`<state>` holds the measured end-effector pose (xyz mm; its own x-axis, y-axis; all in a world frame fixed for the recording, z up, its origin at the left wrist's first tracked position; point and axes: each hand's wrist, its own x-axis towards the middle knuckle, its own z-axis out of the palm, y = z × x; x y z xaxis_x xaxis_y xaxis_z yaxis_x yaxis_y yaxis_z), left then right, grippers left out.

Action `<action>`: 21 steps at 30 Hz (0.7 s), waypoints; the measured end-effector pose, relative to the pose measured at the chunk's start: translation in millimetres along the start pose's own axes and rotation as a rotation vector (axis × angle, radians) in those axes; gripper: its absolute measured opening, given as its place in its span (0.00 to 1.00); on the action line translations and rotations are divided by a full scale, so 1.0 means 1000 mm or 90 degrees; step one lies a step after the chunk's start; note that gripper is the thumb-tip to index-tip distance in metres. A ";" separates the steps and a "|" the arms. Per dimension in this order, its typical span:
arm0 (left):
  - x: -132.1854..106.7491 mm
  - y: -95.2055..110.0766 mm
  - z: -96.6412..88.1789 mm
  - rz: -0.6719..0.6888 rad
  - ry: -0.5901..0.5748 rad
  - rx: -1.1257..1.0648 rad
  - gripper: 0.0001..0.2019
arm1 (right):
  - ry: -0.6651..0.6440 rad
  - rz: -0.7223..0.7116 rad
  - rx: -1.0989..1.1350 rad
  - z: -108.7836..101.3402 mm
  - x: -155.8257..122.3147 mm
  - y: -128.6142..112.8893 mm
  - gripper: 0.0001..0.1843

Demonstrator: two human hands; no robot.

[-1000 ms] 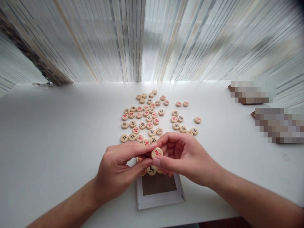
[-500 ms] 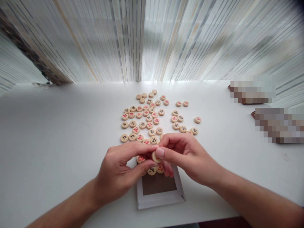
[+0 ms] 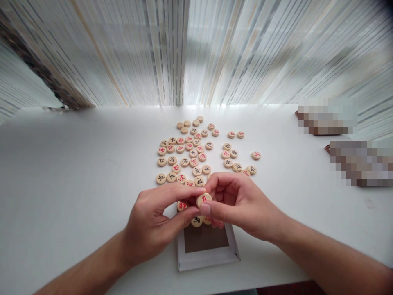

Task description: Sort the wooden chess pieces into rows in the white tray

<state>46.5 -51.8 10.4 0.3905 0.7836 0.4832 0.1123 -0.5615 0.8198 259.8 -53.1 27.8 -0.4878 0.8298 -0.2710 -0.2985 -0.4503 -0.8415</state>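
Observation:
My left hand (image 3: 153, 223) and my right hand (image 3: 238, 205) meet above the near end of a shallow white box (image 3: 208, 256). Together their fingertips pinch one round wooden chess piece (image 3: 203, 199) with a red character on its face. Below the fingers, a few more pieces (image 3: 196, 221) lie inside the box at its far end. Several loose pieces (image 3: 193, 153) with red or black characters are scattered on the white table (image 3: 76, 172) just beyond my hands.
A smaller cluster of pieces (image 3: 233, 155) lies to the right of the main scatter. Two blurred brown-edged items (image 3: 327, 116) sit at the table's far right. A striped curtain wall (image 3: 196, 53) backs the table. The table's near edge runs under my forearms.
The pinched piece dipped and turned edge-on, then tilted back so its red character shows again. Both hands stayed in place above the box.

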 end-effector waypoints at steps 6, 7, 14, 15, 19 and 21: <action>0.002 0.002 0.002 0.012 -0.015 0.017 0.15 | 0.024 -0.009 -0.049 0.001 -0.001 0.001 0.21; 0.002 0.002 0.002 0.012 -0.013 0.014 0.14 | 0.022 -0.014 -0.054 0.001 -0.001 0.001 0.21; 0.000 0.001 0.001 -0.013 0.004 -0.005 0.15 | -0.006 -0.025 -0.025 0.001 -0.001 -0.002 0.18; -0.001 0.000 0.001 -0.018 0.007 -0.014 0.15 | -0.010 -0.027 -0.020 0.001 -0.001 -0.002 0.17; -0.002 -0.001 0.000 -0.030 0.008 -0.038 0.16 | -0.017 -0.034 -0.006 0.000 0.000 -0.002 0.15; -0.002 -0.001 0.000 -0.031 0.009 -0.038 0.16 | -0.015 -0.028 -0.002 0.000 0.000 -0.003 0.15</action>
<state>45.3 -52.5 8.7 0.3734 0.8137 0.4456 0.0767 -0.5057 0.8593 260.9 -51.9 29.8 -0.4942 0.8404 -0.2227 -0.3169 -0.4126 -0.8540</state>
